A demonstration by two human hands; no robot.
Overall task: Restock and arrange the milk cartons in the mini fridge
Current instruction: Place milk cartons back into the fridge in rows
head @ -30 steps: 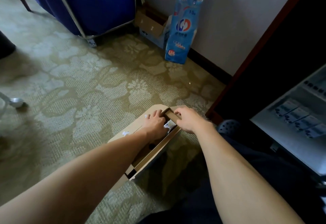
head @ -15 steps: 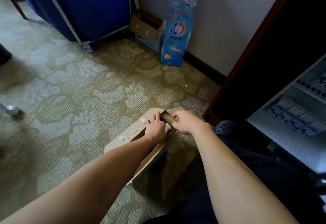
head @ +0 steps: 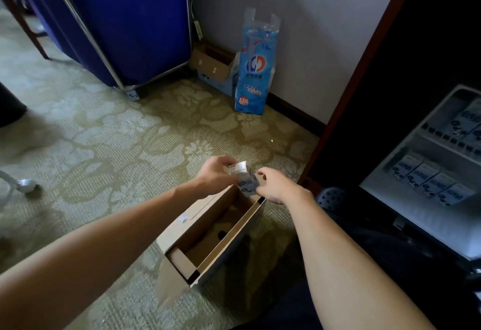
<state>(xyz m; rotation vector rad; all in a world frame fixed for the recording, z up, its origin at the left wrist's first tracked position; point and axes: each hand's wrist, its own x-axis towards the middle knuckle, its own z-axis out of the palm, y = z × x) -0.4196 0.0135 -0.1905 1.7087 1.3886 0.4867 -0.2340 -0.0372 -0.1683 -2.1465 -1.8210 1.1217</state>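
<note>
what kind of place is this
Probably a hotel guest room: floral carpet, a blue linen cart on casters, and a mini fridge stocked with milk cartons.

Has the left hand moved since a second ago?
Yes. The left hand has lifted out of the far end of the cardboard box, gripping a milk carton.

lower-shelf cartons (head: 426,181): 4 | cardboard boxes (head: 192,212): 2 | blue pack (head: 253,69): 1

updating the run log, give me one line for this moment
left hand: grips milk cartons | right hand: pinches them | where: above open cardboard box | mini fridge: open, part stocked
</note>
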